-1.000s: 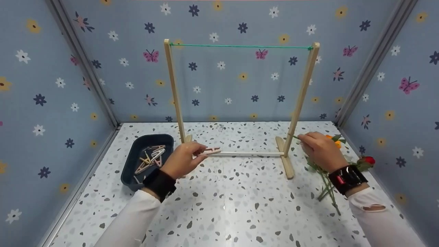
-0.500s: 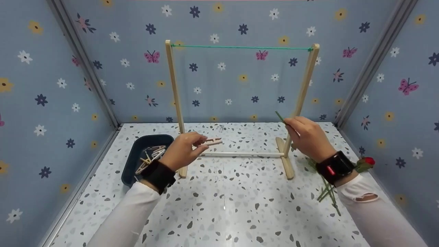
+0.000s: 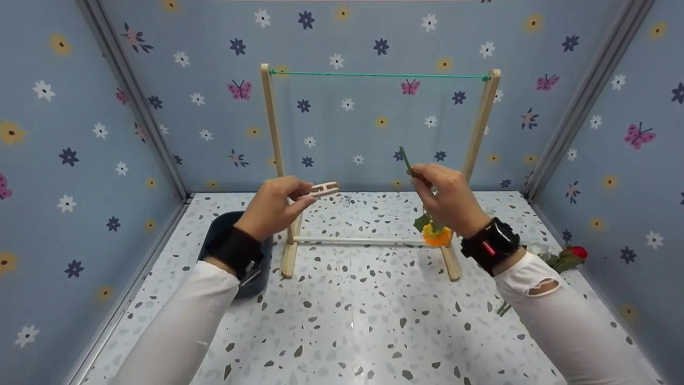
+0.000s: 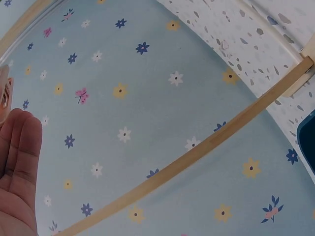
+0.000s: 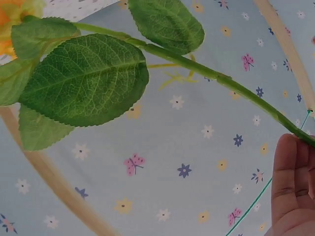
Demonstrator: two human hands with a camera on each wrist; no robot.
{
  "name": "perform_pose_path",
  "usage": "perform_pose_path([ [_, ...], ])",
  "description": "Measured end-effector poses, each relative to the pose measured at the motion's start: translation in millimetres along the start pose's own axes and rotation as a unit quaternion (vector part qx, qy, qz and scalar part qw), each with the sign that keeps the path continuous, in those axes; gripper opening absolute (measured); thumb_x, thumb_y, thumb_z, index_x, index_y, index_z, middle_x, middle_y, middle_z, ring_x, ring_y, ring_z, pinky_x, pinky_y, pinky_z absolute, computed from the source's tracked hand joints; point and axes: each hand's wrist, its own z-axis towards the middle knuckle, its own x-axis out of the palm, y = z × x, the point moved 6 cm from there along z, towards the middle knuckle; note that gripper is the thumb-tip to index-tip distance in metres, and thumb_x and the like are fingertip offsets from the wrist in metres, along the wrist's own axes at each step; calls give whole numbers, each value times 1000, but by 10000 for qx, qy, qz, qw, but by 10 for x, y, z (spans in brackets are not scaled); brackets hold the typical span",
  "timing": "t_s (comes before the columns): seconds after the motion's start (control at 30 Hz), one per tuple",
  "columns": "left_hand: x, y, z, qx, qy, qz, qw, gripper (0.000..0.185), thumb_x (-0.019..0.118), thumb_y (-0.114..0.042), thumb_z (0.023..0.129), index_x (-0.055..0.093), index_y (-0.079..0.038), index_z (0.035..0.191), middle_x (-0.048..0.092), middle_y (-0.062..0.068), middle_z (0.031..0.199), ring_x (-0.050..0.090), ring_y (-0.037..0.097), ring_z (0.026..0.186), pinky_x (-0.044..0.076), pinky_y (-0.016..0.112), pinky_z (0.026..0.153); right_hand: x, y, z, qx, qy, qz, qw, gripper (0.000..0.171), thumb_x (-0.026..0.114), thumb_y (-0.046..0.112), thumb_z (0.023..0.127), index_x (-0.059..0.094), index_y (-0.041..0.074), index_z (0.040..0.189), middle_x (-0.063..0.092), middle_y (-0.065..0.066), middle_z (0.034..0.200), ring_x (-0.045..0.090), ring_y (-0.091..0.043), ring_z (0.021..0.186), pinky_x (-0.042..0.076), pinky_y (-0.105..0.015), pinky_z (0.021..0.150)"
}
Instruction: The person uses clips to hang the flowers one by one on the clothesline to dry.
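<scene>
My left hand (image 3: 275,206) pinches a pale pink clothespin (image 3: 325,189) between thumb and fingers, in front of the frame's left post. Between the fingertips of my right hand (image 3: 449,198) is the stem of an artificial flower (image 3: 437,235), which hangs head down with its orange bloom below the hand. Its green leaves (image 5: 88,81) and long stem fill the upper part of the right wrist view. Behind both hands stands a wooden frame with two posts (image 3: 272,123). A green string (image 3: 374,75) runs between the post tops, higher than both hands.
A dark blue bin (image 3: 259,283) stands at the left, partly behind my left forearm. More artificial flowers, among them a red rose (image 3: 574,258), lie at the right on the speckled table (image 3: 347,321). A white rod (image 3: 363,241) joins the frame's feet. Patterned walls enclose the table.
My right hand has lifted the flower from the right side of the table and moved left and up with it. My left hand has risen with the clothespin. The frame stays put.
</scene>
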Motion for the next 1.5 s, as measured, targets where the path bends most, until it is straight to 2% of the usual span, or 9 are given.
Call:
perform_pose_path([
  [0.13,-153,11,112,-192,-81,-75,9998,21,77,-6,99,76,8,115,77,22,102,75,34,90,64,46,82,108,39,147,160,-57,400,9991,14,66,-5,103,74,-8,114,79,-19,100,75,-29,86,65,-35,80],
  [0.23,-287,26,214,-297,-219,-157,9992,21,78,-5,98,76,8,114,77,22,102,74,33,88,62,33,81,193,54,256,425,-24,752,9963,15,66,-3,104,75,-9,115,79,-20,101,75,-30,86,63,-26,81],
  [0.4,-514,60,390,-506,-543,-361,9966,18,77,-5,99,78,7,113,79,22,102,71,27,85,50,13,76,334,15,423,996,-16,1268,9869,17,65,0,105,75,-8,115,78,-21,98,72,-28,84,55,-15,77],
  [0.63,-695,61,644,-651,-769,-517,9936,19,77,-7,101,79,6,115,80,24,103,60,4,77,47,10,71,434,-106,591,1650,-127,1625,9727,16,65,0,105,76,-7,114,78,-21,98,67,-8,80,56,-15,74],
  [0.77,-737,47,766,-734,-776,-577,9926,19,76,-7,102,80,6,115,79,24,103,56,1,74,45,12,68,459,-177,651,1893,-167,1677,9673,17,65,1,105,77,-6,115,78,-22,98,65,-4,79,56,-15,75],
  [1.0,-728,-19,944,-814,-743,-568,9923,20,76,-10,102,80,5,116,78,21,97,53,5,71,42,15,64,497,-240,733,2105,-108,1670,9632,18,64,3,107,76,-6,117,77,-23,101,65,-8,80,56,-16,75],
  [1.13,-634,-116,1074,-808,-679,-631,9924,20,76,-11,103,80,4,115,77,19,96,52,6,70,41,16,63,480,-296,734,2195,-143,1758,9595,19,63,3,107,75,-7,117,77,-23,101,66,-8,80,57,-16,75],
  [1.3,-493,-230,1267,-721,-589,-579,9940,22,76,-14,104,81,3,117,78,19,100,53,7,74,42,17,68,420,-400,707,2293,-210,1750,9573,20,62,3,108,75,-6,118,76,-21,100,66,-8,80,57,-16,76],
  [1.5,-292,-408,1508,-575,-553,-678,9945,22,75,-15,104,81,1,118,80,19,104,55,5,75,44,18,71,284,-567,668,2473,-388,1643,9541,21,61,4,109,75,-6,120,75,-18,99,67,-15,81,56,-17,75],
])
